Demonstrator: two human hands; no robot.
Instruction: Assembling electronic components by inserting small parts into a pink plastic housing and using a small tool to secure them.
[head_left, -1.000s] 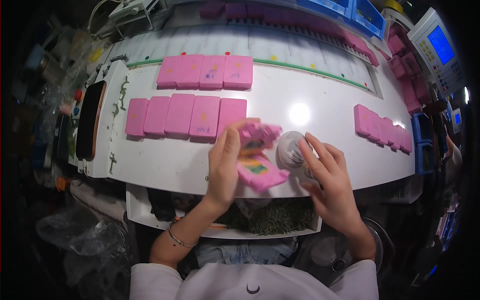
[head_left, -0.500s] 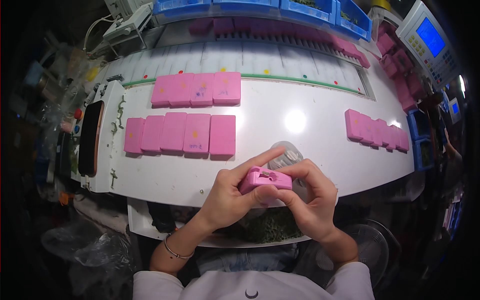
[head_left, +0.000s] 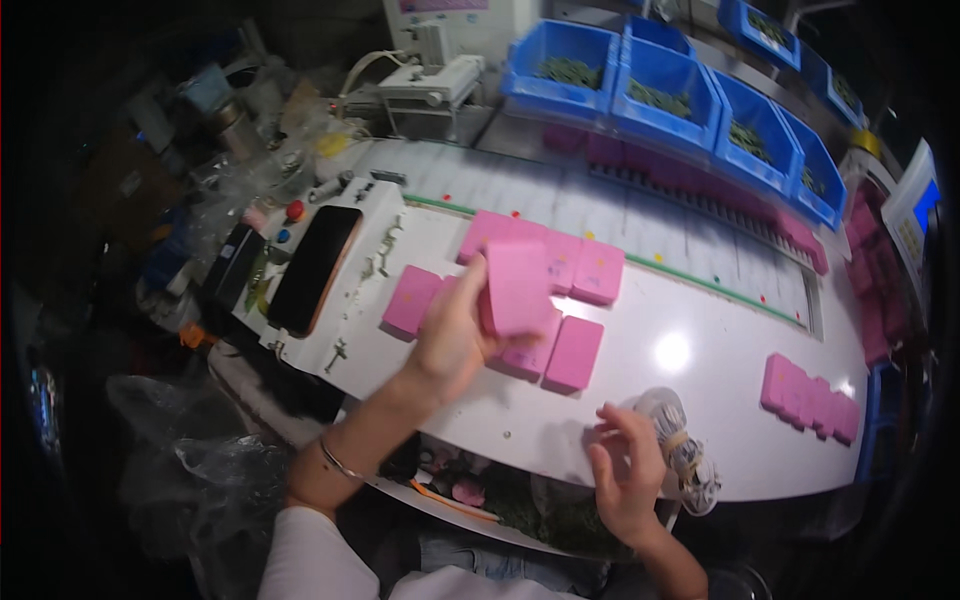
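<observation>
My left hand (head_left: 450, 335) grips a pink block (head_left: 518, 285) by its side, with the thumb and fingers closed around it. The block hangs over two rows of similar blocks and hides part of them. Behind it is the far row of pink blocks (head_left: 598, 272); the near row (head_left: 575, 352) lies partly under my hand and the held block. My right hand (head_left: 630, 475) is off the block, its fingers apart and curled, with nothing in it. Beside that hand, a bundle of white cord (head_left: 684, 452) lies at the table's front edge.
A dark phone (head_left: 316, 270) rests on the white ledge at left. Blue bins (head_left: 665, 95) with green plant pieces stand at the back. Another row of pink blocks (head_left: 808, 398) is at right. An open drawer (head_left: 440, 500) holding greenery sits below the white table (head_left: 640, 330).
The pink block, held earlier by both hands, has gone left and away from me in my left hand. My right hand has let go. The view has swung to the left.
</observation>
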